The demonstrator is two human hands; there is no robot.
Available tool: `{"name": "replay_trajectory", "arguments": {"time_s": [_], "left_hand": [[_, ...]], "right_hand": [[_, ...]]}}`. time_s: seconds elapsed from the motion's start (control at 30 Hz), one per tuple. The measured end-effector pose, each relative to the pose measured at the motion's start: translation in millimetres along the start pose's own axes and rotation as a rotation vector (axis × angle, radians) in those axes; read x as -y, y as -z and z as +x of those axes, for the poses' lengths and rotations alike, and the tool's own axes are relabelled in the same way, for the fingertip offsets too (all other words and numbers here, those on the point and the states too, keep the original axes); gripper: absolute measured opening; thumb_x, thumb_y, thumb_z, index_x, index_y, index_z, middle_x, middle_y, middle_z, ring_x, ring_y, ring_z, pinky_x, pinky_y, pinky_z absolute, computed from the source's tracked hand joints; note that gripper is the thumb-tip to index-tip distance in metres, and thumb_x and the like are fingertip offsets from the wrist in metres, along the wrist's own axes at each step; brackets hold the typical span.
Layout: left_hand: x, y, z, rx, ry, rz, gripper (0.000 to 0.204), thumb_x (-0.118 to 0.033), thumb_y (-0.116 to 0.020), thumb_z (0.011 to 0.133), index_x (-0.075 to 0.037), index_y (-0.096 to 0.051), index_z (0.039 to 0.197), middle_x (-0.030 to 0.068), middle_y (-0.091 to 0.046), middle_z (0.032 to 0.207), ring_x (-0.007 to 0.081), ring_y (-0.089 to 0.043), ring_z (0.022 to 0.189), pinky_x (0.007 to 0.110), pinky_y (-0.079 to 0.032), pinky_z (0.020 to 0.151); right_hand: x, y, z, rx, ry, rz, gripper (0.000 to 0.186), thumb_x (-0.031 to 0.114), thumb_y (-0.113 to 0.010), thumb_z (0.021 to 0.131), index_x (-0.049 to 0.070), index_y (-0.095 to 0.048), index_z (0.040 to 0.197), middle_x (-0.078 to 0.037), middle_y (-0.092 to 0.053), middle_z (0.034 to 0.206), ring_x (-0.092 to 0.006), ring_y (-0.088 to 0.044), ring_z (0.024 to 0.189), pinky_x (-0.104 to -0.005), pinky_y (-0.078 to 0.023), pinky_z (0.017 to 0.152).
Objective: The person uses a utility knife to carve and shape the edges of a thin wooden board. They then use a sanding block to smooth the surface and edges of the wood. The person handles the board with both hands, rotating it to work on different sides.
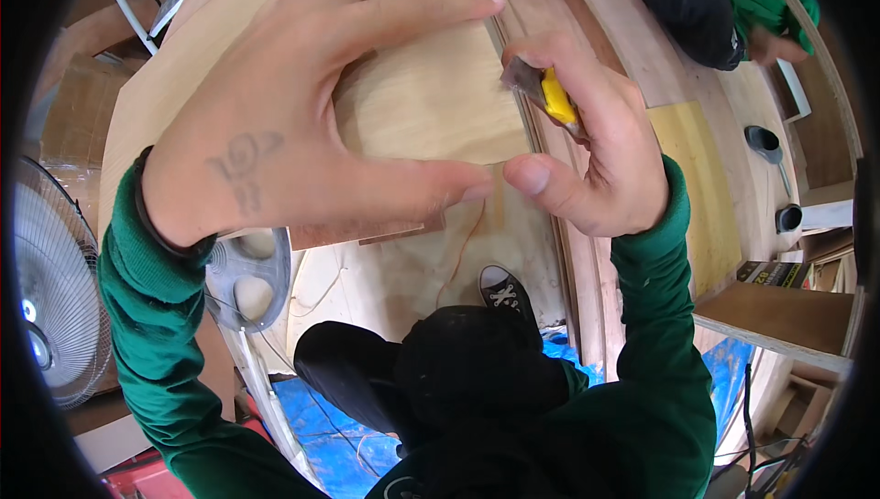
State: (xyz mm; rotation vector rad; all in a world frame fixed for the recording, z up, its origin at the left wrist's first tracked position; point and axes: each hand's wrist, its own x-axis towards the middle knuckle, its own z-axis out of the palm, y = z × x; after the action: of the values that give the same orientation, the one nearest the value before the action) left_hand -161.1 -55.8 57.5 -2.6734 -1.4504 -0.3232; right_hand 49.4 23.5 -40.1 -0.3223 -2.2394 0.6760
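The left hand (275, 123) lies flat with its fingers spread over a pale, smooth-grained rectangular sheet of thin wood veneer (431, 105) that rests on the broad curved plywood worktop (706, 197), while the right hand (596, 142) has its fingers clamped around a yellow-and-grey utility knife (545, 96) at the sheet's right edge. To cut cleanly, the flat palm should press the veneer hard against the surface, thumb kept clear of the blade's line, and the knife drawn lightly along the edge; the blade tip itself seems hidden behind the fingers.
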Motion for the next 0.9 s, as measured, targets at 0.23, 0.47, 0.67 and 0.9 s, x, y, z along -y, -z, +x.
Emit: {"name": "replay_trajectory", "arguments": {"time_s": [0.23,0.47,0.67,0.9], "left_hand": [[7.5,-1.0,-2.3,-0.019,-0.050,-0.094,0.087,-0.042,-0.082,0.074,-0.003,-0.046,0.143,0.0356,-0.043,0.135,0.0445,-0.047,0.126,0.046,-0.037,0.106],[7.5,-5.0,0.8,-0.030,-0.077,-0.135,0.088,-0.041,-0.083,0.072,-0.003,-0.046,0.143,0.0352,-0.045,0.134,0.0440,-0.047,0.126,0.045,-0.037,0.106],[6.7,-2.3,-0.3,-0.018,-0.083,-0.167,0.089,-0.040,-0.085,0.071,-0.003,-0.047,0.142,0.0349,-0.046,0.133,0.0436,-0.048,0.126,0.045,-0.037,0.106],[6.0,3.3,-6.2,0.009,-0.062,-0.192,0.090,-0.039,-0.086,0.070,-0.003,-0.047,0.142,0.0345,-0.047,0.131,0.0431,-0.048,0.126,0.044,-0.037,0.106]], "right_hand": [[-2.7,0.5,-1.1,0.015,-0.019,0.017,0.073,0.055,-0.065,0.084,-0.007,-0.050,0.121,-0.017,-0.058,0.101,-0.0278,-0.059,0.088,-0.0321,-0.046,0.081],[-5.1,-4.7,0.8,-0.018,0.051,-0.005,0.073,0.053,-0.066,0.085,-0.006,-0.047,0.124,-0.016,-0.057,0.104,-0.0244,-0.057,0.090,-0.0303,-0.046,0.081],[-4.2,-2.8,0.0,0.018,0.050,-0.023,0.072,0.052,-0.065,0.086,-0.006,-0.047,0.124,-0.015,-0.056,0.106,-0.0242,-0.056,0.090,-0.0294,-0.045,0.082],[-4.5,-5.5,1.2,-0.056,0.018,0.004,0.069,0.051,-0.064,0.086,-0.006,-0.049,0.121,-0.014,-0.056,0.099,-0.0247,-0.057,0.084,-0.0304,-0.046,0.076]]}}
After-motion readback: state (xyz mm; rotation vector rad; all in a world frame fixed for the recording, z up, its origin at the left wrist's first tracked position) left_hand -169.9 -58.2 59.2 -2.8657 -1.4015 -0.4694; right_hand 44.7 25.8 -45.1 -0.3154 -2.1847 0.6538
